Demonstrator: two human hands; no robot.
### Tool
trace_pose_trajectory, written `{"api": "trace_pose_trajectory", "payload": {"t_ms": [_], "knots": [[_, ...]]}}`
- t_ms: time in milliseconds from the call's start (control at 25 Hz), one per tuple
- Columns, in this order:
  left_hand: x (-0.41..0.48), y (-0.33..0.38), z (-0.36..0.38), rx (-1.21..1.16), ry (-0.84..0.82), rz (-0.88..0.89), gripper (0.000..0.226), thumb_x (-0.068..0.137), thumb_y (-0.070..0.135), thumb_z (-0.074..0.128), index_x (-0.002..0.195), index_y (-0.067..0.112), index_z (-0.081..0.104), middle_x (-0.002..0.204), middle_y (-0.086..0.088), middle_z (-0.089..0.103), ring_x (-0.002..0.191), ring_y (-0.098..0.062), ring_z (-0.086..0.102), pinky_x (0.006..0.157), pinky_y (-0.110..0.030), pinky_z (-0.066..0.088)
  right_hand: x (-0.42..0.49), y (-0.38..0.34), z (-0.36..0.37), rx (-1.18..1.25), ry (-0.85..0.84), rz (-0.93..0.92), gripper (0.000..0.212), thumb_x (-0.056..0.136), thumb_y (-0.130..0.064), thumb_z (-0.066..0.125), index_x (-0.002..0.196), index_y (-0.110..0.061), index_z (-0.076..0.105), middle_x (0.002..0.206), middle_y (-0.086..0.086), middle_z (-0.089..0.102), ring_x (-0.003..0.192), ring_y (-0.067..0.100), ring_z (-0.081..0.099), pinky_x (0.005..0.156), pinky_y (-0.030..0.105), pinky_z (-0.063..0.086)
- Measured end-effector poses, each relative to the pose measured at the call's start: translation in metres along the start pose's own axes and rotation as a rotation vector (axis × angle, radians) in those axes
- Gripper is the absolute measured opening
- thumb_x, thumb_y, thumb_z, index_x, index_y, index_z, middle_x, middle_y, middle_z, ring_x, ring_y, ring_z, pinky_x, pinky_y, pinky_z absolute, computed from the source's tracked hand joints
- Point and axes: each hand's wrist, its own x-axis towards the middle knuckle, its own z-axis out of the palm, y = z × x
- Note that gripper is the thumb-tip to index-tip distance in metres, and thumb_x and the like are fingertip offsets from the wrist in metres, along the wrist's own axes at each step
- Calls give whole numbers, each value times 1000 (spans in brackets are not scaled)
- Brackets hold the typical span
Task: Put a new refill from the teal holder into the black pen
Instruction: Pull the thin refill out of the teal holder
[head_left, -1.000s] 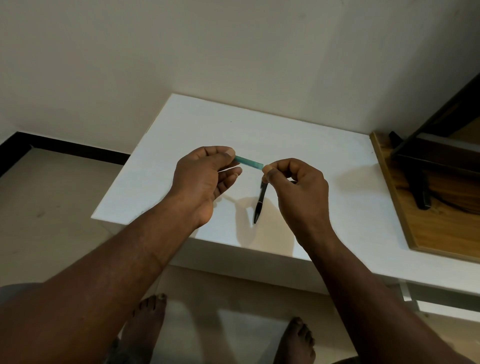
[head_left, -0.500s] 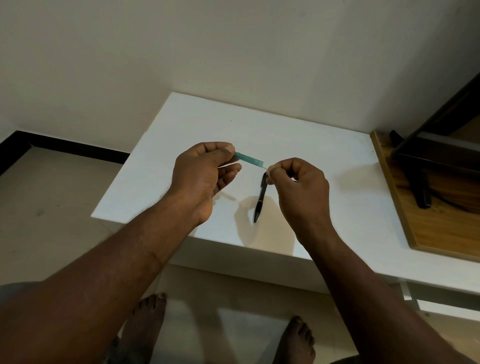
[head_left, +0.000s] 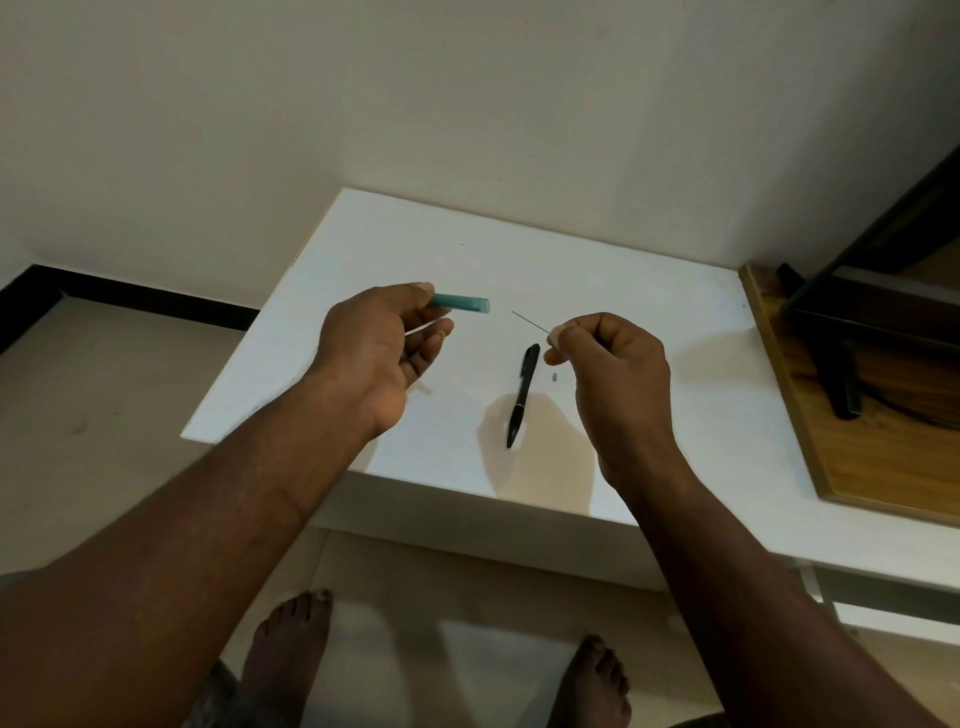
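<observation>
While left hand holds holder, right hand pinches refill.

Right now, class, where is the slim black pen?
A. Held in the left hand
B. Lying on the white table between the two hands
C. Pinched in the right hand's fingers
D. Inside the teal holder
B: the slim black pen lies flat on the white table, while the left hand holds the teal plastic holder and the right hand pinches the thin dark refill.
</observation>
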Motion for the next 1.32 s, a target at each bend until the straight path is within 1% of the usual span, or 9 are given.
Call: {"api": "trace_pose_trajectory", "payload": {"t_ms": [240,360,520,760,880,960,1040,1200,1320], "knots": [[-2,-6,3,44,-45,-39,17,89,14,73,104,7,73,73,-5,75,69,-16,72,58,-23,57,1,-2,-1,81,-11,78,21,89,-14,64,71,-22,73,78,0,78,48,-2,51,62,25,37],[-1,-6,2,47,-43,-37,16,89,15,73,103,7,74,73,-5,75,69,-16,72,58,-23,57,1,-2,0,69,-21,76,18,91,-13,66,76,-18,74,80,3,78,46,-3,52,61,25,37],[0,-7,2,54,-41,-27,14,89,15,74,101,8,73,72,-5,76,68,-16,73,57,-23,57,0,0,1,37,-33,44,12,92,-14,67,84,-12,75,82,5,78,45,-3,52,58,22,36],[2,-6,0,35,3,-4,15,90,14,74,102,7,74,72,-5,75,66,-16,73,58,-23,57,-2,-3,1,68,-59,0,14,83,-22,65,81,-11,73,81,8,76,45,-2,52,57,21,36],[1,-7,0,42,-7,-5,15,90,14,74,103,7,74,74,-6,75,67,-16,74,59,-23,57,-4,-3,3,13,-65,-23,16,79,-26,64,78,-14,74,79,4,78,55,0,59,61,27,44],[0,-8,1,48,-15,-3,15,90,14,74,102,7,74,74,-6,75,68,-15,73,59,-23,57,-4,-2,4,-25,-50,-39,15,79,-27,63,77,-17,75,78,1,78,74,11,70,73,38,55],[0,-8,2,55,-19,2,13,90,14,74,101,7,73,73,-5,75,68,-15,73,60,-23,57,-4,-2,4,-45,-42,-51,15,80,-26,63,78,-18,75,78,0,78,84,19,73,83,45,58],[-3,-11,4,100,-52,16,12,91,15,73,102,9,73,77,-6,77,71,-17,75,63,-25,58,-3,0,5,-93,-29,-84,13,88,-24,66,79,-20,75,80,-2,77,82,15,71,82,46,59],[-5,-16,6,144,-74,16,13,92,15,72,103,9,73,81,-7,79,73,-17,76,63,-25,59,-3,3,6,-126,-15,-103,13,93,-24,69,81,-24,75,83,-5,77,79,9,68,74,38,58]]}}
